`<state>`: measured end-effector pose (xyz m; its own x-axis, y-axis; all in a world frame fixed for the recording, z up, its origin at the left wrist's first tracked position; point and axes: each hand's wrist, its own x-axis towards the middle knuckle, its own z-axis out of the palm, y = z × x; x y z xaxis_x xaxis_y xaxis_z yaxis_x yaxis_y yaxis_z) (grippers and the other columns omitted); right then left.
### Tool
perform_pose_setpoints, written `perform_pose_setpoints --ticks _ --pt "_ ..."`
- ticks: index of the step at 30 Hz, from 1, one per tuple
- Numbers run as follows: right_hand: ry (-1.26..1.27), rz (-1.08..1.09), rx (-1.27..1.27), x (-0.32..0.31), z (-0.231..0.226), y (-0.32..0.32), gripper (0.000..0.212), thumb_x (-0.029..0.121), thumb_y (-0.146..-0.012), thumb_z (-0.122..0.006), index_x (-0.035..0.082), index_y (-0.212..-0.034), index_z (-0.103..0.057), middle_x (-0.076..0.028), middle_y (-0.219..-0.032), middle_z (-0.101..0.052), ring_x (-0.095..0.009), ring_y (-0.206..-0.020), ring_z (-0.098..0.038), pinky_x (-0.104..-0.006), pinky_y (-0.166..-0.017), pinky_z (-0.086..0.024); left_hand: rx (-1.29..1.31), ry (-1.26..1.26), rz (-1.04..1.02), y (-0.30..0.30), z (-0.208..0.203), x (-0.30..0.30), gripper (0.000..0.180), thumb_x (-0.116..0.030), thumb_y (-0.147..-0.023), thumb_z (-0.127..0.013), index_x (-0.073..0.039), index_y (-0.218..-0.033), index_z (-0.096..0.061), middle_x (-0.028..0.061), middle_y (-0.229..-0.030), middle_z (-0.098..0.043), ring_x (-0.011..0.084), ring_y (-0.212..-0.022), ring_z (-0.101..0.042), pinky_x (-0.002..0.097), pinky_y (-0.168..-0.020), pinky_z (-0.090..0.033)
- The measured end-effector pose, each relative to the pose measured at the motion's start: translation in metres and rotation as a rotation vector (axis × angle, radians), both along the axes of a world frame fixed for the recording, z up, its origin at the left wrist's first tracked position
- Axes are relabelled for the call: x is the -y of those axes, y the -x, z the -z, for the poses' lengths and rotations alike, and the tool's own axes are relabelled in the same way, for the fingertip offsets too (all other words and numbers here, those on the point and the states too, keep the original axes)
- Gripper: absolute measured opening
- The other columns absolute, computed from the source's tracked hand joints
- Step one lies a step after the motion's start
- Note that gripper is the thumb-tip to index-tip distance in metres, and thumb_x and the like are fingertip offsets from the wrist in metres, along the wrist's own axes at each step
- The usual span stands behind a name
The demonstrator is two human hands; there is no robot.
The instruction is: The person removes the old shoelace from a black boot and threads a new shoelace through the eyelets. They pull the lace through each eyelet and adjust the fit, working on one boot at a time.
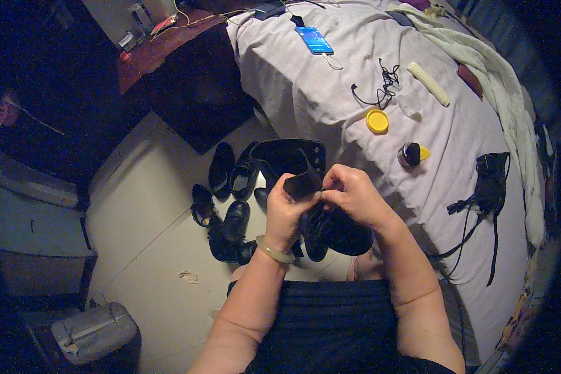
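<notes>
A black boot [336,234] is held in front of me, its shaft opening facing up. My left hand [282,212] is closed round the left side of the shaft, with the thumb pointing toward the middle. At the shaft's right edge, the fingers of my right hand [354,194] are pinched together close to the left thumb; any small part between them is too small to make out. A pale bangle [274,250] circles my left wrist. Just beyond my hands stands another black boot shaft [293,148], partly covered by the held boot.
Several black shoes [221,169] stand on the tiled floor [149,249] to the left. The bed [355,81] at the right holds a lit phone [315,40], black cord [388,84], yellow lid [377,121], small jar [409,156] and black strapped item [491,181]. A grey bag [96,333] sits lower left.
</notes>
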<state>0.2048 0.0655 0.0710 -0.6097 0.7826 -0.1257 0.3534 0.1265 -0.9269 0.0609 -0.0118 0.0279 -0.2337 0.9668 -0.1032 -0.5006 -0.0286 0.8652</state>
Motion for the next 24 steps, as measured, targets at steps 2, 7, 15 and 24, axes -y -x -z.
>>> perform_pose_setpoints --ticks 2,7,15,24 --pt "-0.065 -0.021 -0.03 -0.001 0.007 -0.001 0.012 0.002 -0.077 -0.066 -0.003 -0.082 -0.057 -0.011 -0.074 -0.062 -0.017 -0.065 -0.065 -0.0307 -0.06 -0.052 -0.008 0.014 -0.006 0.0 0.0 0.0 0.025 0.001 -0.076 -0.072 -0.006 -0.096 -0.056 0.0025 -0.089 -0.063 0.0115 -0.082 -0.061 0.0265 -0.076 -0.05" --pt "0.254 -0.066 -0.129 -0.007 0.002 -0.006 0.009 0.001 -0.082 -0.061 -0.004 -0.088 -0.058 -0.011 -0.076 -0.065 -0.017 -0.068 -0.066 -0.0306 -0.061 -0.053 0.106 0.059 -0.009 0.0 -0.006 0.001 0.023 0.004 -0.078 -0.069 -0.007 -0.094 -0.056 0.0031 -0.088 -0.064 0.0117 -0.081 -0.061 0.0267 -0.075 -0.051" --pt "0.192 -0.141 -0.065 -0.012 0.002 -0.008 0.008 0.002 -0.083 -0.058 -0.005 -0.088 -0.058 -0.011 -0.076 -0.065 -0.019 -0.066 -0.068 -0.031 -0.059 -0.054 -0.043 0.0 -0.067 -0.001 0.005 0.0 0.021 0.004 -0.077 -0.069 -0.007 -0.091 -0.057 0.0023 -0.087 -0.063 0.0108 -0.078 -0.06 0.026 -0.073 -0.05" --pt "0.293 -0.103 -0.12 -0.012 0.005 -0.009 0.007 0.003 -0.08 -0.057 -0.004 -0.082 -0.056 -0.009 -0.071 -0.062 -0.019 -0.063 -0.067 -0.0316 -0.057 -0.053 -0.091 -0.016 -0.037 -0.002 0.007 0.0 0.02 0.002 -0.076 -0.07 -0.007 -0.089 -0.058 0.0002 -0.085 -0.062 0.0087 -0.078 -0.057 0.0244 -0.072 -0.047"
